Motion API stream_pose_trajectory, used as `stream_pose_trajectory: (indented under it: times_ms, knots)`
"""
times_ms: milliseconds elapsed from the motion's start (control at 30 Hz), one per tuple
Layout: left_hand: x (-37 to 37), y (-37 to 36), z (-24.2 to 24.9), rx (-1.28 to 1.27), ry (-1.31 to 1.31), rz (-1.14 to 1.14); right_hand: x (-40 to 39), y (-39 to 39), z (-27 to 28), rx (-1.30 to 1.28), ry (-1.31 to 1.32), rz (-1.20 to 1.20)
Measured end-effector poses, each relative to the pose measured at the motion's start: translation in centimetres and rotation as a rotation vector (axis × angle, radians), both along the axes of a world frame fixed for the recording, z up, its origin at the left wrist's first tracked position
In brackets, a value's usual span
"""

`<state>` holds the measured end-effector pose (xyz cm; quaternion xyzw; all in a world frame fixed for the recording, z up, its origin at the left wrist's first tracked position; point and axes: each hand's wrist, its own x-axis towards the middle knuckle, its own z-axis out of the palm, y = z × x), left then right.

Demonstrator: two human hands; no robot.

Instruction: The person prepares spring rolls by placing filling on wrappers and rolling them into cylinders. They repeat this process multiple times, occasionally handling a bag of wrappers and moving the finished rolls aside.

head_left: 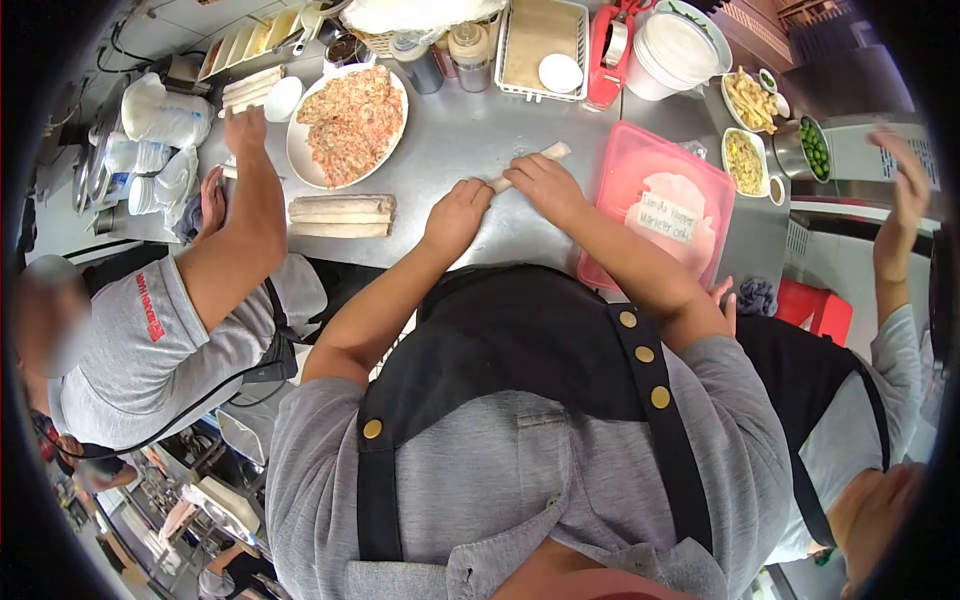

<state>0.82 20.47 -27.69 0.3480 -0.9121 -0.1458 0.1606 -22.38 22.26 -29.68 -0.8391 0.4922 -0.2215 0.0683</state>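
Note:
On the steel counter in front of me lies a pale, thin roll (557, 151), like an uncooked spring roll, slanting up to the right. My left hand (459, 214) has its fingers closed on the lower left end. Further along, my right hand (546, 187) is curled over it, and the far end sticks out past the fingers. To the left is a stack of similar finished rolls (341, 216). Behind that stack stands a white oval plate (298, 158) heaped with orange-pink minced filling (350, 115). A pink-lidded plastic box (612, 165) with pale round sheets and a handwritten label sits by my right forearm.
A co-worker's arm (235, 215) reaches to more rolls (252, 90) at the left. Another person's raised hand (905, 175) is at the right. Sauce bottles (468, 55), a lined white basket (540, 45), a red tape dispenser (607, 55) and a white bucket (675, 55) line the back.

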Motion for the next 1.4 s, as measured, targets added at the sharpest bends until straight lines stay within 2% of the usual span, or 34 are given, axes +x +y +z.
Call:
stream_pose_trajectory:
  times_ms: [133, 200, 300, 433, 533, 600, 700, 767, 800, 867, 933, 1000, 1100, 1167, 1200, 1267, 1300, 1333, 1367, 1400]
  knots:
    - [0.2, -0.2, -0.2, -0.051, 0.010, 0.042, -0.7, 0.1, 0.0, 0.042, 0.067, 0.028]
    - [0.1, -0.3, -0.2, 0.013, 0.032, 0.091, -0.7, 0.1, -0.2, 0.011, 0.019, 0.019]
    - [-0.5, -0.7, 1.0, -0.030, 0.042, 0.102, -0.5, -0.5, -0.7, -0.010, -0.029, 0.030]
    - [-0.7, -1.6, 0.1, -0.036, 0.033, 0.007, -0.2, -1.7, -1.1, 0.070, -0.033, 0.044]
    - [-0.2, -2.1, -1.1, -0.084, 0.034, 0.017, 0.0, -2.8, -0.9, 0.128, -0.028, 0.044]
    - [0.2, -2.3, -1.4, -0.067, 0.042, 0.035, -0.1, -3.2, -0.3, 0.078, -0.044, 0.050]
    - [0.9, -2.4, -0.9, 0.001, 0.070, 0.093, 0.2, -4.1, -0.1, 0.078, -0.068, 0.045]
    - [1.3, -2.0, 1.2, 0.103, 0.053, 0.248, 0.1, -4.8, -0.5, 0.126, -0.075, 0.024]
    - [1.8, -1.8, 1.3, 0.104, 0.051, 0.250, 0.2, -5.0, -0.6, 0.096, -0.110, -0.018]
    - [2.8, -2.0, 1.4, 0.138, -0.029, 0.330, 0.3, -5.7, -0.9, 0.060, -0.145, -0.061]
    - [3.4, -2.5, 0.6, 0.127, -0.035, 0.334, 0.9, -6.4, -0.9, 0.039, -0.144, -0.150]
    - [3.7, -3.2, 0.1, 0.111, -0.039, 0.339, 1.7, -6.3, -0.5, 0.042, -0.113, -0.079]
    - [3.1, -4.4, 0.9, 0.176, 0.013, 0.397, 3.9, -6.2, 0.4, 0.066, -0.056, 0.038]
    - [2.4, -4.5, 3.1, 0.445, 0.112, 0.535, 6.1, -6.6, 0.7, 0.117, -0.045, 0.090]
    - [2.3, -5.1, 4.3, 0.532, 0.095, 0.531, 7.1, -6.9, 0.9, 0.136, -0.060, 0.098]
    - [2.1, -6.0, 8.9, 0.544, 0.217, 0.472, 7.6, -7.6, 0.1, 0.109, -0.190, 0.076]
    - [2.2, -7.7, 10.6, 0.505, 0.232, 0.498, 8.3, -7.7, 1.8, 0.029, -0.297, -0.026]
    - [2.4, -9.1, 12.1, 0.498, 0.400, 0.584, 8.3, -7.5, 3.1, 0.009, -0.301, 0.005]
    - [2.7, -10.7, 13.0, 0.489, 0.568, 0.661, 7.9, -7.5, 4.1, 0.070, -0.364, -0.074]
    - [2.8, -13.1, 12.5, 0.321, 0.720, 0.738, 7.6, -7.3, 5.0, 0.138, -0.427, -0.159]
